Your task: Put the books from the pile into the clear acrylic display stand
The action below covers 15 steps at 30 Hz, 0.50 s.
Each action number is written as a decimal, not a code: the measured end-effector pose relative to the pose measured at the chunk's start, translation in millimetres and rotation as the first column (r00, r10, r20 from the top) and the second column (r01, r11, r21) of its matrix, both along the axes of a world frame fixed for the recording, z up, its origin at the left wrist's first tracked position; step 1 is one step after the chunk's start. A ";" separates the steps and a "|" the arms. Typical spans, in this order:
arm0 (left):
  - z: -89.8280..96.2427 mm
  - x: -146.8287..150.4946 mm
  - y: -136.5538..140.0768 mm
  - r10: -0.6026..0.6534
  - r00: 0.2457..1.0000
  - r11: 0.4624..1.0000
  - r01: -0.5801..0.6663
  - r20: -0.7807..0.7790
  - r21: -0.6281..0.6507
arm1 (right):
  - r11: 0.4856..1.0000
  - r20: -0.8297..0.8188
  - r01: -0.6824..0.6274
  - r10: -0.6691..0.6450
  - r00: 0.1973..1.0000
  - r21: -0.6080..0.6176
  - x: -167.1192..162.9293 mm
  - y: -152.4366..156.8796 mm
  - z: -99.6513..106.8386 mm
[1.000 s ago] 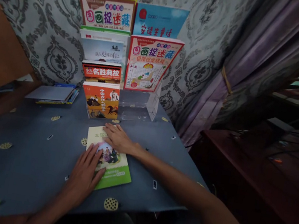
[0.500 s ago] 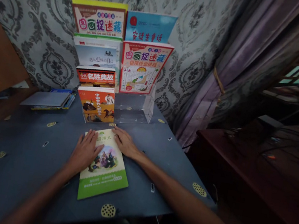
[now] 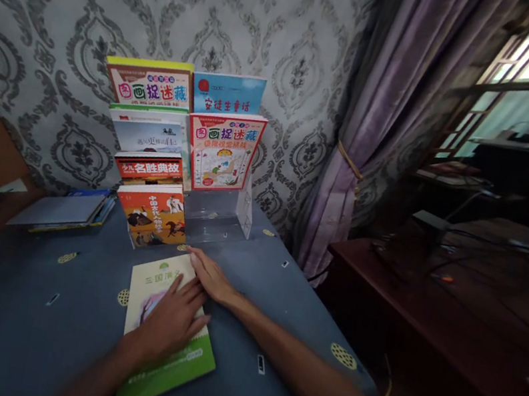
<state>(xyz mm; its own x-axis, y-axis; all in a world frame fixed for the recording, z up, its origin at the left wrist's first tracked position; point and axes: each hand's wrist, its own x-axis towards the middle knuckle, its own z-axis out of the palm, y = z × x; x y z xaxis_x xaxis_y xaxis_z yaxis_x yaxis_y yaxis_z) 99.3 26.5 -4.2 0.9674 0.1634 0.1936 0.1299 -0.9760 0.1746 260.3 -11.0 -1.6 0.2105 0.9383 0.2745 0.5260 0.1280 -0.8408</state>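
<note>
A book with a cream and green cover [image 3: 183, 361] lies flat on the blue tablecloth [image 3: 70, 328]. Across the middle of its cover rests my left hand [image 3: 176, 315], palm down with fingers spread, hiding much of the picture. My right hand [image 3: 211, 277] lies along the upper right edge of the book, its fingers stretched out and the fingertips by the top corner. The left fingertips come close to the right hand or touch it; which of the two I cannot tell.
Behind the book stands a clear tiered rack [image 3: 244, 211] with an orange book [image 3: 154, 217], a red picture book [image 3: 224, 154] and several others. A stack of books [image 3: 59, 211] lies at the left. A purple curtain [image 3: 345, 171] and a dark red cabinet [image 3: 379, 298] are at the right.
My left hand has slid right across the cover, from its upper left part towards the right edge. My right hand stays near the upper right corner. The camera view has tilted up and turned right.
</note>
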 end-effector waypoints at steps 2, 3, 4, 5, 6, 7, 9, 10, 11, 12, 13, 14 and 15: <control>2.1 -9.8 -12.6 -0.066 0.997 0.998 0.065 -0.030 -0.023 | 1.000 0.037 -0.008 0.008 0.999 0.001 -0.1 0.9 -0.5; 3.3 -15.2 -17.9 -0.093 0.995 0.995 0.091 -0.044 -0.040 | 1.000 0.066 -0.010 0.010 0.998 0.001 -0.3 1.1 -1.2; 4.6 -20.8 -22.3 -0.117 0.992 0.992 0.113 -0.052 -0.060 | 1.000 0.102 -0.013 0.013 0.995 0.002 -0.7 1.1 -2.1; 6.0 -26.4 -26.0 -0.139 0.989 0.988 0.135 -0.053 -0.081 | 1.000 0.145 -0.018 0.017 0.989 0.003 -1.3 0.6 -3.3; 7.5 -31.8 -28.9 -0.161 0.986 0.983 0.155 -0.050 -0.102 | 1.000 0.192 -0.021 0.020 0.981 0.004 -2.2 -0.3 -4.9; 9.2 -36.9 -31.3 -0.176 0.983 0.978 0.170 -0.045 -0.122 | 1.000 0.241 -0.025 0.024 0.970 0.001 -3.4 -1.7 -6.9; 13.2 -45.6 -35.2 -0.189 0.981 0.971 0.181 -0.039 -0.154 | 0.999 0.332 -0.030 0.035 0.943 -0.019 -6.7 -5.7 -11.4; 15.7 -49.1 -37.0 -0.185 0.982 0.970 0.177 -0.036 -0.166 | 0.999 0.370 -0.026 0.036 0.928 -0.031 -8.7 -8.2 -13.9; 18.4 -52.3 -38.7 -0.177 0.984 0.970 0.169 -0.031 -0.176 | 0.999 0.399 -0.018 0.033 0.916 -0.042 -10.9 -10.8 -16.2; 21.2 -55.2 -40.1 -0.165 0.986 0.970 0.158 -0.023 -0.186 | 0.999 0.419 -0.008 0.027 0.908 -0.047 -13.3 -13.5 -18.4; 24.0 -58.0 -41.1 -0.154 0.988 0.969 0.149 -0.014 -0.196 | 0.999 0.431 0.000 0.021 0.902 -0.047 -15.8 -16.3 -20.3; 26.3 -61.1 -41.4 -0.145 0.989 0.969 0.140 -0.010 -0.203 | 0.999 0.437 0.008 0.013 0.900 -0.045 -18.4 -19.0 -21.7; 27.8 -64.6 -40.9 -0.137 0.991 0.969 0.132 -0.006 -0.209 | 0.999 0.440 0.014 0.007 0.898 -0.046 -21.3 -21.9 -22.7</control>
